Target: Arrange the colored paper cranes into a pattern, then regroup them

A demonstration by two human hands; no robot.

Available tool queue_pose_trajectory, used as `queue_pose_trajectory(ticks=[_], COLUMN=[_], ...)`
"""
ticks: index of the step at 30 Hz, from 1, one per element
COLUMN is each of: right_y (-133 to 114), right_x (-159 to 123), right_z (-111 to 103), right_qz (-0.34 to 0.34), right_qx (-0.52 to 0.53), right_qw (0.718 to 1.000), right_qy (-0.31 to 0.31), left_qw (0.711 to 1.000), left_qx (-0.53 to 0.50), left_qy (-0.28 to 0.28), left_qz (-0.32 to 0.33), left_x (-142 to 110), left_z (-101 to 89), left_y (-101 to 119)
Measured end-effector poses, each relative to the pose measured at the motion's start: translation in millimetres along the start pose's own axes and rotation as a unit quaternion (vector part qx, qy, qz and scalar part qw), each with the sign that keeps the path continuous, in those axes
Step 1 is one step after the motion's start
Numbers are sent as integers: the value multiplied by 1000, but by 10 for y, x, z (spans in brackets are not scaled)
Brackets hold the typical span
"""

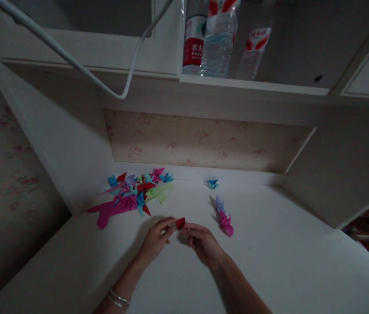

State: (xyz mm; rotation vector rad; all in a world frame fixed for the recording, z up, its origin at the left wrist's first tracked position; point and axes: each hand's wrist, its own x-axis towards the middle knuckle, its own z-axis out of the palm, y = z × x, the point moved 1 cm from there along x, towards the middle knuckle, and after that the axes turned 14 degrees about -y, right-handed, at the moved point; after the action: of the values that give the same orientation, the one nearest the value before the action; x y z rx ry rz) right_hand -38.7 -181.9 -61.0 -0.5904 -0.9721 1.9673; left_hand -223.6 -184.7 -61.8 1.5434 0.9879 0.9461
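Note:
A small folded piece of red paper (180, 223) is held up between my two hands, just above the white desk. My right hand (205, 244) pinches its right edge between thumb and fingers. On the other side, my left hand (158, 235) has its fingertips at the paper's left edge, the thumb bent in below; whether it grips the paper is hard to make out. Beyond my left hand lies a heap of colourful folded paper cranes (128, 189). To the right of my right hand rest a pink folded paper piece (226, 224) and a lavender one (219, 204), touching.
A blue paper crane (212, 184) sits near the back of the desk (269, 253). Overhead, a shelf (252, 86) holds several plastic bottles (218, 43). A white cable (82, 69) hangs at the upper left. Side panels bound the desk left and right.

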Motion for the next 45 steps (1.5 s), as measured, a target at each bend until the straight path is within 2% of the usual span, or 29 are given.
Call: queue_pose_trajectory(ticks=[6, 12, 16, 20, 25, 38, 45], right_y=[-32, 51, 124, 162, 162, 137, 157], right_x=[13, 74, 85, 69, 54, 35, 48], right_z=[-9, -22, 0, 33, 57, 54, 35], right_qz=[4, -46, -67, -79, -77, -79, -77], right_qx=[-8, -22, -99, -218, -258, -215, -190], right_qw=[999, 999, 992, 970, 959, 968, 973], right_qy=[-32, 16, 45, 69, 84, 101, 106], left_qw=[999, 995, 993, 992, 991, 987, 985], left_qx=[36, 0, -16, -9, -22, -112, -124], left_qy=[13, 76, 92, 99, 106, 89, 89], left_qz=[-20, -68, -74, -77, -74, -78, -77], left_x=[25, 50, 36, 20, 13, -14, -21], left_z=[17, -14, -3, 16, 21, 69, 103], left_y=[-83, -55, 10, 42, 53, 98, 112])
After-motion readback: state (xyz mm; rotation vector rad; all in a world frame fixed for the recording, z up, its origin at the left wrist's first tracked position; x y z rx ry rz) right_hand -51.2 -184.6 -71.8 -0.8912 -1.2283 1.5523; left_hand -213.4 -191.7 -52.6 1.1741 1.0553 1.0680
